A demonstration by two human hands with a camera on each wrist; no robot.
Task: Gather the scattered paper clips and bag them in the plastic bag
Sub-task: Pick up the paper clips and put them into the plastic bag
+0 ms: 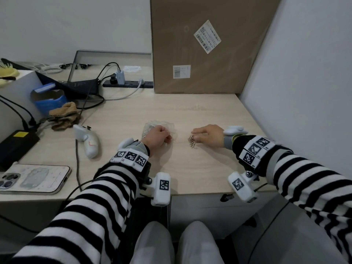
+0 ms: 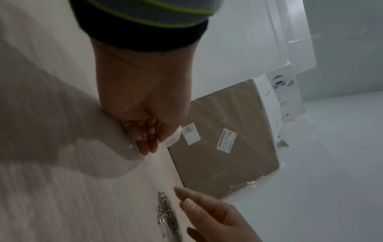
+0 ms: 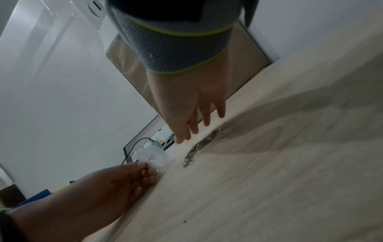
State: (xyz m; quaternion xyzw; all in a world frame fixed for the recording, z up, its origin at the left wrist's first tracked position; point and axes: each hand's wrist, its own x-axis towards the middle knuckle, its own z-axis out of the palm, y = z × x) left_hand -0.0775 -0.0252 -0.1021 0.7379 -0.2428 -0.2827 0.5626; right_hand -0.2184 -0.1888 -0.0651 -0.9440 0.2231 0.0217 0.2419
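Observation:
A small heap of metal paper clips [image 1: 192,141] [image 2: 167,216] [image 3: 202,145] lies on the light wood desk [image 1: 200,115]. My right hand [image 1: 206,135] [image 3: 199,121] hovers just right of and above the heap with its fingers straight. A crumpled clear plastic bag [image 1: 159,125] [image 3: 154,158] lies left of the clips, with some clips showing inside at its left side. My left hand [image 1: 159,137] [image 2: 147,131] rests on the desk and pinches the bag's near edge with curled fingers.
A large cardboard box [image 1: 207,44] leans against the wall behind. A white controller [image 1: 88,141], a phone [image 1: 33,179], a brown cloth [image 1: 63,115], a power strip [image 1: 127,83] and cables fill the left. A wall [image 1: 304,82] closes the right side.

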